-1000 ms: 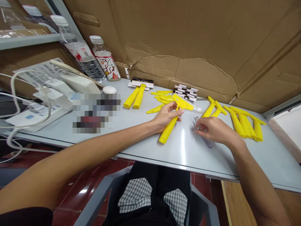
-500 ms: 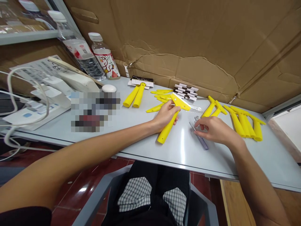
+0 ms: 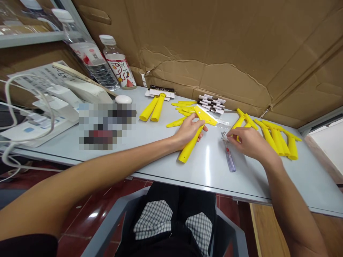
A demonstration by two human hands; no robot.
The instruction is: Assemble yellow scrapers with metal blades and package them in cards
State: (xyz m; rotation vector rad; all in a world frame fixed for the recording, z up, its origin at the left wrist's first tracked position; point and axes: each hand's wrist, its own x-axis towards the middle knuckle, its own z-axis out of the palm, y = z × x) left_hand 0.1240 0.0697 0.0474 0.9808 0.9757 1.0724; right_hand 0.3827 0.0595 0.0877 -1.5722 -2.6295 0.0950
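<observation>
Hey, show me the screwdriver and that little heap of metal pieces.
Screwdriver (image 3: 230, 160): head view, on its handle.
Heap of metal pieces (image 3: 223, 135): head view, on its middle.

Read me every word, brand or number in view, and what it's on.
No text is readable.
Smaller bottle's label: stylised print, illegible.
Taller bottle's label: blurred.
Printed white sheet: marks too small, blurred.
Black card strip: print too small.
Held yellow scraper, screwdriver: none visible.

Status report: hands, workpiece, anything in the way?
Left hand gripping yellow scraper near its neck, handle end toward wearer. Right hand beside small screws, hold unclear. Possible obstruction: screwdriver lying close by.
</observation>
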